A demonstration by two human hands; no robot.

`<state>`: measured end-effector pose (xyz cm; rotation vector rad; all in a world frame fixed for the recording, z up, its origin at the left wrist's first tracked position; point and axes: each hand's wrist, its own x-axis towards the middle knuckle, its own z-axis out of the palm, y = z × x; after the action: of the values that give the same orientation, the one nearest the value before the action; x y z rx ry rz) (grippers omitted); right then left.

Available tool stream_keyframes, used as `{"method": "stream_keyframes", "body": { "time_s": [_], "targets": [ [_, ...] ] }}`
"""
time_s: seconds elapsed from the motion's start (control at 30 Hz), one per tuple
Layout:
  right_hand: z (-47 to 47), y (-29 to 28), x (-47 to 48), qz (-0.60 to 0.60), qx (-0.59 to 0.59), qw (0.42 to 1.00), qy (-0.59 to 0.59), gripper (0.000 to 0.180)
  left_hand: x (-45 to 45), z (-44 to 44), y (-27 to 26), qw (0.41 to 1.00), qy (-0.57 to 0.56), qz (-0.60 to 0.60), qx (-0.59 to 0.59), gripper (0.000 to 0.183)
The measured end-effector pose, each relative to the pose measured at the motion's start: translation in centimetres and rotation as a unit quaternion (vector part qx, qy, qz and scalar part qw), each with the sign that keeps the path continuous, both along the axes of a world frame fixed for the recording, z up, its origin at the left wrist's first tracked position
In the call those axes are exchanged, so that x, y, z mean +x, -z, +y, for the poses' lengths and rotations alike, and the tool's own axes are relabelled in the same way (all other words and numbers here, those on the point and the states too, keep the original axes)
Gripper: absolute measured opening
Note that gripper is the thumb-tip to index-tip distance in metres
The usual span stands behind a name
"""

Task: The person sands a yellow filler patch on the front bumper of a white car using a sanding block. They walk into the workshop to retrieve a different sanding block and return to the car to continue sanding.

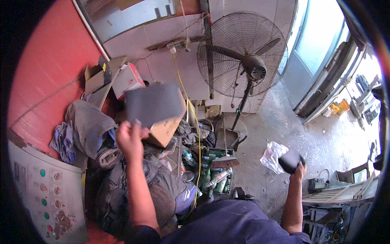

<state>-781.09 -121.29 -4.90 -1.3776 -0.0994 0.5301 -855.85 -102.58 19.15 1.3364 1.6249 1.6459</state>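
My left hand [131, 138] is raised and pinches the lower left corner of a dark grey rectangular sheet [154, 105]. Motion blurs the sheet, so its material cannot be told. Behind it, partly covered, is a cardboard carton [167, 129] on the cluttered pile. Out to the right, my right hand [299, 172] grips a dark object with a rounded edge [290, 161], too blurred to name. A crumpled, whitish plastic bag [272, 157] lies on the floor just beyond that object.
A large pedestal fan [254, 67] stands ahead. A yellow cable [198, 134] hangs from a power strip [179, 45]. Below are a crate of bottles [218, 183] and a broom [225, 162]. Rolled cloth [109, 157] and a control panel [45, 195] are at left, a metal-framed bench [338, 195] at right.
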Motion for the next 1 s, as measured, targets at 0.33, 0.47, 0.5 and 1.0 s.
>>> {"method": "stream_keyframes", "body": {
  "time_s": [0.33, 0.47, 0.5, 1.0],
  "targets": [
    [-9.8, 2.1, -6.3, -0.085, -0.09, 0.991, 0.046, 0.032, 0.3, 2.3, 9.7, 0.973, -0.102, 0.161, 0.128, 0.044],
    [-4.9, -3.9, -11.3, -0.106, 0.013, 0.994, -0.011, 0.026, 20.2, -9.2, 15.4, 0.849, 0.422, -0.136, -0.288, 0.038],
    [-3.9, -5.3, -12.7, -0.107, 0.092, 0.989, -0.043, 0.025, 24.7, -11.4, 16.3, 0.787, 0.436, -0.261, -0.35, 0.06],
    [-8.6, -10.1, 8.3, 0.014, 0.162, 0.985, -0.059, 0.032, 61.5, -19.2, 11.2, 0.779, 0.584, 0.008, -0.229, 0.031]
  ]
}}
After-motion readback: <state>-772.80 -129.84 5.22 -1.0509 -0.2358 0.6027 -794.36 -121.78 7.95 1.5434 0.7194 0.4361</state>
